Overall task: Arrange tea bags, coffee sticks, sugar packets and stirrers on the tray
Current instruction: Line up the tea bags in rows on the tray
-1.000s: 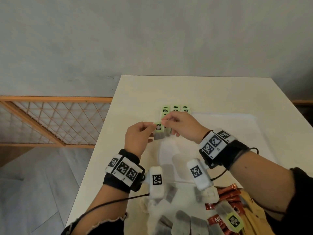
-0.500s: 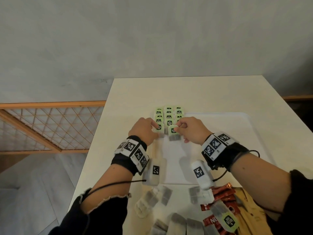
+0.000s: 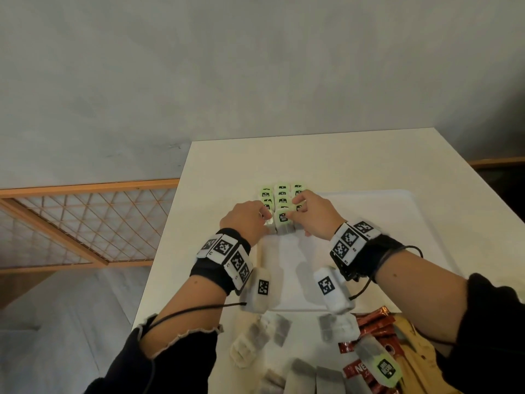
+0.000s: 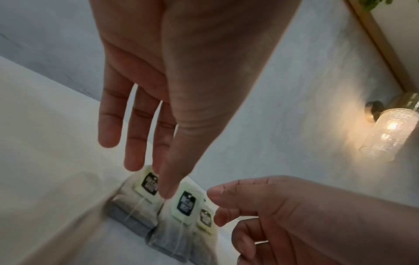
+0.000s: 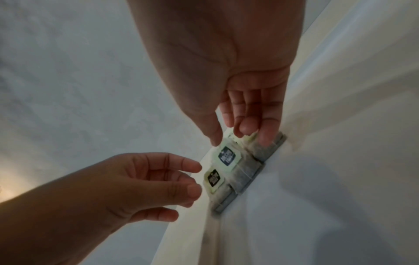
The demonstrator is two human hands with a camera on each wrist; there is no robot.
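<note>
A wooden lattice rail [image 3: 85,223] is seen beyond the left edge of the bench [image 3: 216,172]. The left hand [image 3: 247,220] is held over the far left corner of the white tray [image 3: 397,223], its fingers straight and relaxed, the thumb tip touching a green tag in the front row of tea bags [image 3: 282,204], which are laid in three columns in that corner. The right hand [image 3: 312,214] is set just beside it, fingertips resting on the same row, nothing gripped. More tea bags [image 3: 255,336] are scattered at the near edge, with red coffee sticks [image 3: 372,322] to their right.
</note>
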